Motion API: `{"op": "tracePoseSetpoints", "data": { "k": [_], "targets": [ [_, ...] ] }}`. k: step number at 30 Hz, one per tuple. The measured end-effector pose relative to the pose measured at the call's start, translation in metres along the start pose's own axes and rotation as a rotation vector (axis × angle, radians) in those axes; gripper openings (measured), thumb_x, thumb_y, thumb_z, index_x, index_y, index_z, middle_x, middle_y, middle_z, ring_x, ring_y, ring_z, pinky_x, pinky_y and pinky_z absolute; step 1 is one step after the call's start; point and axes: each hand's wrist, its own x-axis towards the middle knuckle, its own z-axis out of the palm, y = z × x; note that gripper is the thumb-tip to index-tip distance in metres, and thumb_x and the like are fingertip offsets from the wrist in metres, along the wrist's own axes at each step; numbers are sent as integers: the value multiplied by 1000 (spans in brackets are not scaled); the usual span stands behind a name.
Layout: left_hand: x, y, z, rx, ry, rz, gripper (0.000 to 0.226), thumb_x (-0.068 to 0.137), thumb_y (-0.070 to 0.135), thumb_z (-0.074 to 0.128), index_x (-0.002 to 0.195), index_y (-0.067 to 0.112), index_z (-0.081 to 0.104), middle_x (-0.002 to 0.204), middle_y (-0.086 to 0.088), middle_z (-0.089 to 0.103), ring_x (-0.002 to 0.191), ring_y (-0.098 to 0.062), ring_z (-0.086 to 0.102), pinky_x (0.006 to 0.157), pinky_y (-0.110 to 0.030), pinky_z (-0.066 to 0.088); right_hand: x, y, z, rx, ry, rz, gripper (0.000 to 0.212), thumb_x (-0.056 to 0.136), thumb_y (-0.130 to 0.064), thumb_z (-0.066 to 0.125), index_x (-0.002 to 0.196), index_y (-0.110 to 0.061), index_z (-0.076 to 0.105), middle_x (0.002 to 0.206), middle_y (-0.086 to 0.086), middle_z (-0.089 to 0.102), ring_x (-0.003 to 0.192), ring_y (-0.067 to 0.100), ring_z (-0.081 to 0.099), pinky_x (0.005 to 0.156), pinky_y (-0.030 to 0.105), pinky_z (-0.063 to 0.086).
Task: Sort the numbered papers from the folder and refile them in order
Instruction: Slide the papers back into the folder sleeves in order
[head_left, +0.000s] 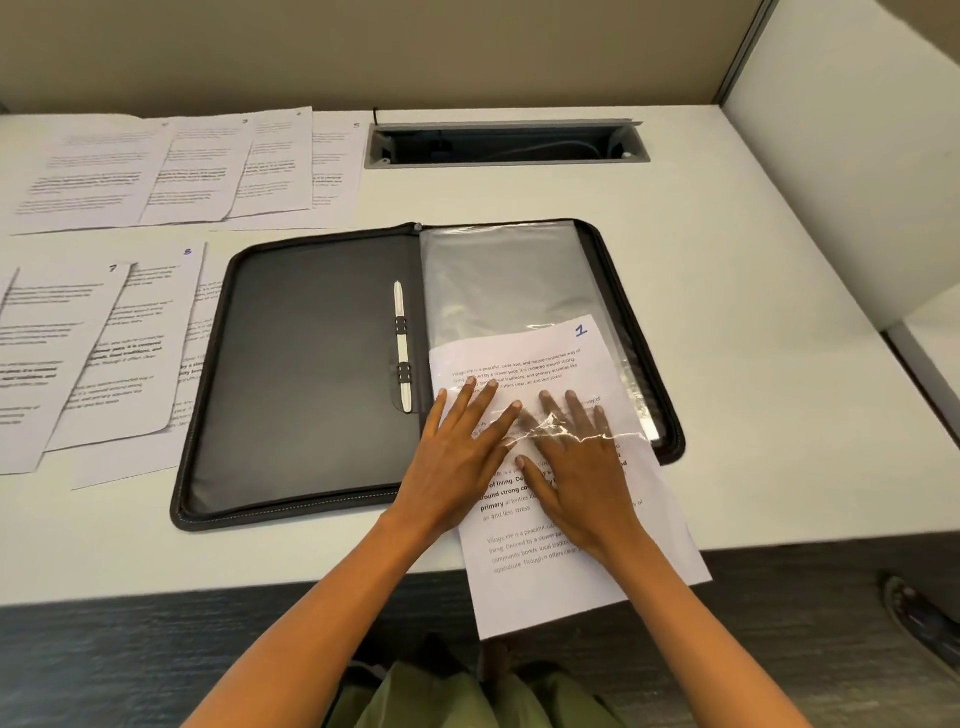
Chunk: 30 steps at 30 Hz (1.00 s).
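White tabletop (727, 312), seen from above. Black zip folder (311, 364) lies open flat at centre; dark inner cover on the left half, clear plastic sleeves (498, 275) stacked on the right half. A white pen (401, 345) sits upright in two loops just left of the spine.

Sheet marked "1" (550, 571), printed text, tilted slightly: far end tucked into the front sleeve, near end hanging past the folder and over the tabletop edge. Number in the far right corner.

Left hand (457, 452): flat, fingers spread and straight, pressing on the sleeve and sheet near the spine. Holds nothing.

Right hand (576, 467): also flat, fingers straight; fingertips lie under the crinkled sleeve opening, on top of the sheet, thumb outside toward the left. Not gripping.

Other numbered sheets spread on the left: a far row (156, 166) of overlapping pages, with "5" legible at its right end; a near row (93, 353) overlapping likewise, "7" and a blue number showing.

Open cable tray (506, 143) recessed in the far tabletop. Beige partition (363, 47) behind.
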Motion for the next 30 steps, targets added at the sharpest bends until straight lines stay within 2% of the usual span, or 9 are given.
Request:
{"op": "tracePoseSetpoints", "data": {
  "k": [3,9,12,13,16,19,23,27,30],
  "targets": [
    [2,0,3,-14,-19,20,51,101,46,16,145,24,31,150,-12,32,140,-32,23,111,-53,12,13,4,4,-55,-57,24,60,98,-52,19,150,-22,27,157,5,21,146,29,15,117,47,6],
    [2,-2,4,-49,-60,1,53,100,49,15,145,26,26,153,-10,27,143,-29,16,115,-51,12,50,4,6,-120,-144,94,65,100,-49,-3,147,-18,31,151,14,34,138,39,30,111,52,10],
    [3,-4,1,-37,-55,3,58,97,58,14,146,26,21,154,-9,24,144,-29,13,115,-51,9,64,3,3,-186,-214,89,82,84,-61,-23,151,-24,5,159,8,5,146,34,6,115,48,-6],
    [4,-6,1,-38,-51,-3,63,95,62,14,146,26,19,155,-9,20,145,-28,10,116,-50,6,63,4,2,-148,-231,96,84,80,-63,-20,151,-23,3,160,8,1,147,32,0,115,47,-8],
    [5,-15,-2,-48,-55,-44,76,87,74,16,149,32,6,158,-3,2,146,-22,-9,116,-43,-10,36,1,-6,-34,-89,72,72,95,-58,1,149,-18,27,156,14,21,145,33,13,117,48,7],
    [6,-22,-3,-46,-100,-75,88,78,83,12,149,32,-3,157,0,-12,143,-20,-18,114,-41,-18,6,5,-4,-49,-85,22,68,97,-61,10,148,-22,32,155,12,25,144,33,18,114,49,11],
    [6,-22,-2,2,-147,-61,92,75,86,6,147,30,-10,156,0,-16,142,-22,-20,112,-39,-19,13,9,-2,-105,-131,25,69,95,-63,7,150,-26,25,158,9,17,145,33,14,114,50,9],
    [6,-21,-4,5,-168,-66,90,75,85,5,146,33,-11,155,1,-17,141,-21,-23,112,-38,-19,36,10,4,-119,-132,22,67,98,-59,10,148,-21,32,156,12,21,144,36,18,114,53,13],
    [6,-21,-5,-3,-164,-78,82,79,81,8,146,36,-10,155,2,-18,142,-20,-24,114,-39,-17,58,11,2,-82,-184,54,85,86,-70,-6,150,-23,25,158,10,15,146,34,9,116,50,-1]
  ]
}}
